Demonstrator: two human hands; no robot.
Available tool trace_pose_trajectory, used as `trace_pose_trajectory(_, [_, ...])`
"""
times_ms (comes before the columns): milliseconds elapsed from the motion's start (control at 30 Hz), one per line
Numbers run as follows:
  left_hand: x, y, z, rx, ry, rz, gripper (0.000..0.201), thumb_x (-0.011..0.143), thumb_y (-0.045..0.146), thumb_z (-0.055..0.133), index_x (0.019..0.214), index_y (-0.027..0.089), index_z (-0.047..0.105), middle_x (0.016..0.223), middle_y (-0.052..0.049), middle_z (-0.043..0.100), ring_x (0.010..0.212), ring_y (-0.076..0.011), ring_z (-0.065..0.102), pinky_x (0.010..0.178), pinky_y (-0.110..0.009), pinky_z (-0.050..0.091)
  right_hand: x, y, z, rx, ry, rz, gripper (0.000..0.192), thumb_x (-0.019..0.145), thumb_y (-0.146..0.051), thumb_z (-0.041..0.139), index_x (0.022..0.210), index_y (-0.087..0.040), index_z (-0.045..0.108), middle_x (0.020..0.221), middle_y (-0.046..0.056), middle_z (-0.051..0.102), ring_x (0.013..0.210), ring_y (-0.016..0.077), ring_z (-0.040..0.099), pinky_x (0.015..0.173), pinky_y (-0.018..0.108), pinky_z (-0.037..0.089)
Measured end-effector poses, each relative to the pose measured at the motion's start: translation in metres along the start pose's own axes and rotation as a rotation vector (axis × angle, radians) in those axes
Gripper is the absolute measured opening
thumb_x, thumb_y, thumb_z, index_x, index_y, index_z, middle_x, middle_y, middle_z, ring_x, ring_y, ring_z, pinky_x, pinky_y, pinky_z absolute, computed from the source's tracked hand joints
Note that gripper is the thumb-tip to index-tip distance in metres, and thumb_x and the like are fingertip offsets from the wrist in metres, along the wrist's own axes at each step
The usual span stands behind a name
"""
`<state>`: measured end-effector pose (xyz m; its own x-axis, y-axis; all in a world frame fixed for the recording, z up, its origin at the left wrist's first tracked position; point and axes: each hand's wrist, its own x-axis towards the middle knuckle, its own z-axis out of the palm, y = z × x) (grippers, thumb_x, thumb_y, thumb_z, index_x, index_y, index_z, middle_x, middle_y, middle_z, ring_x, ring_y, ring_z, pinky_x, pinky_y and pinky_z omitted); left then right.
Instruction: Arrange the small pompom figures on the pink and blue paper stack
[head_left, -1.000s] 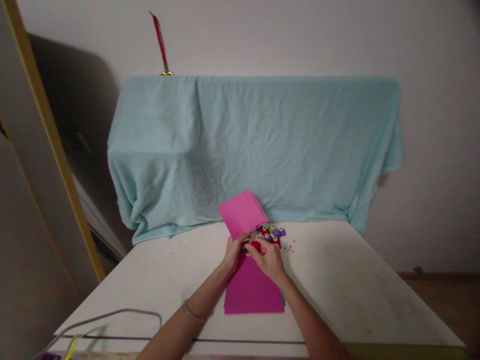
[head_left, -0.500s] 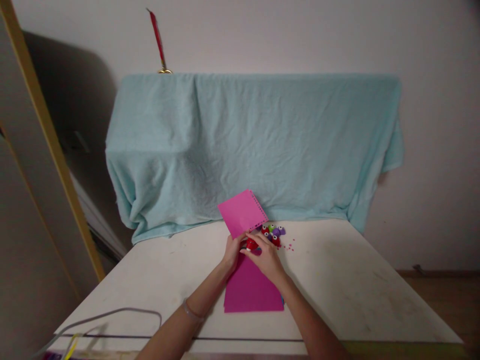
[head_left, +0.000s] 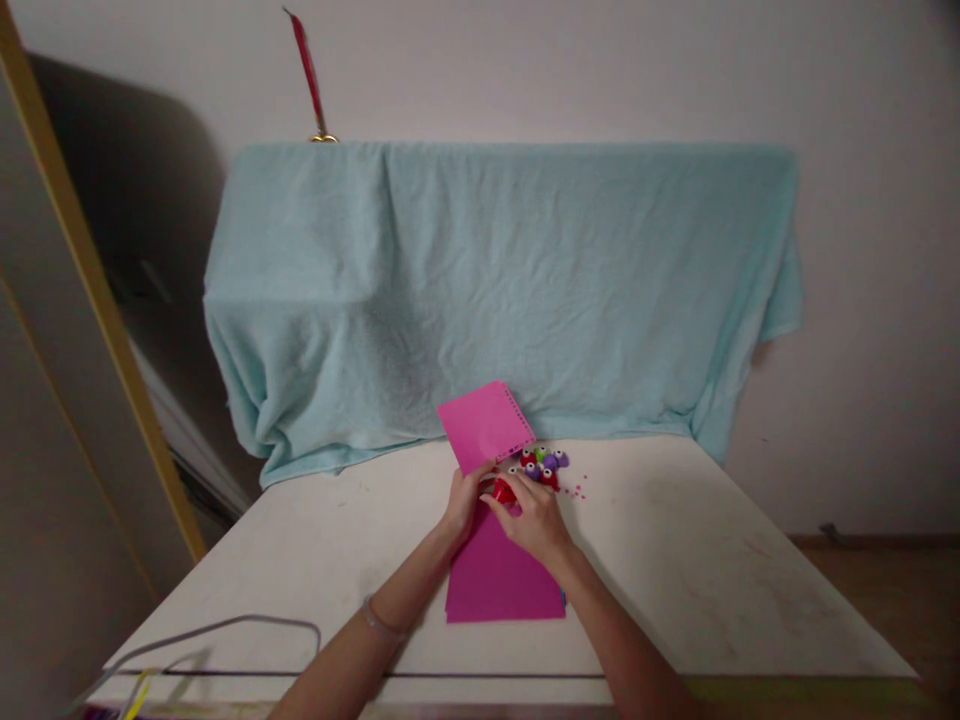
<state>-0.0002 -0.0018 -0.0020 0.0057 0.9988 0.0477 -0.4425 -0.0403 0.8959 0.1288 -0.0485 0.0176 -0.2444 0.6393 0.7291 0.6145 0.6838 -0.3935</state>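
Note:
My left hand [head_left: 463,502] is closed on the lower corner of a bright pink sheet of paper [head_left: 481,425], which is raised at a tilt. Small holes run along its right and lower right edges. In my right hand [head_left: 538,520] sits a small red craft punch [head_left: 502,491], gripped between thumb and fingers at the paper's lower end. My fingers partly hide both the punch and its contact with the paper. Beneath my hands lies a stack of magenta paper [head_left: 506,580]. Just beyond my right hand, several red, purple and green punches [head_left: 550,462] stand close together.
Tiny pink paper bits [head_left: 577,489] are scattered right of the punches. A light blue towel [head_left: 525,280] hangs behind the white table [head_left: 675,560]. At the front left, a grey cable [head_left: 247,619] curves over the table edge.
The view has shifted slightly. My right fingers have moved a little on the red punch, and its white part no longer shows. The pink sheet stays almost in place.

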Motion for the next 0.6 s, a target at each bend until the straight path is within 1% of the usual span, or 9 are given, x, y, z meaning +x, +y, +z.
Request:
trace_pose_trajectory(200, [0.004,-0.006,-0.003,-0.010,0.024,0.014,0.033,0.069,0.033,0.074,0.091,0.008,0.071,0.086,-0.011,0.071,0.073,-0.0185,0.065,0.071,-0.029,0.051,-0.003,0.000,0.003,-0.098,0.014,-0.001,0.023,0.090,-0.035,0.059,0.103,-0.016,0.060,0.087,0.009,0.069,0.079,0.0225,0.066,0.074,0.032,0.048])
trace_pose_trajectory(333, [0.007,-0.010,-0.006,-0.024,0.028,0.005,0.035,0.068,0.033,0.075,0.091,0.008,0.071,0.083,-0.011,0.071,0.072,-0.0184,0.065,0.069,-0.028,0.050,-0.002,0.002,0.004,-0.108,-0.028,0.021,0.023,0.090,-0.036,0.057,0.103,-0.017,0.061,0.087,0.009,0.070,0.079,0.0220,0.067,0.073,0.030,0.049])
trace_pose_trajectory(467, [0.010,-0.012,-0.008,-0.009,0.042,-0.030,0.034,0.066,0.034,0.075,0.089,0.009,0.071,0.083,-0.010,0.071,0.073,-0.0190,0.066,0.070,-0.028,0.050,-0.002,0.003,0.004,-0.125,-0.096,0.018,0.029,0.085,-0.044,0.063,0.101,-0.020,0.063,0.085,0.007,0.071,0.077,0.0225,0.066,0.073,0.031,0.050])
trace_pose_trajectory(600, [0.011,-0.011,-0.007,-0.010,0.055,-0.042,0.036,0.063,0.033,0.077,0.088,0.009,0.071,0.084,-0.010,0.071,0.074,-0.0204,0.066,0.068,-0.029,0.050,-0.001,0.000,0.002,-0.120,-0.100,0.004,0.033,0.082,-0.045,0.067,0.104,-0.021,0.063,0.089,0.008,0.071,0.080,0.0233,0.066,0.076,0.032,0.049])
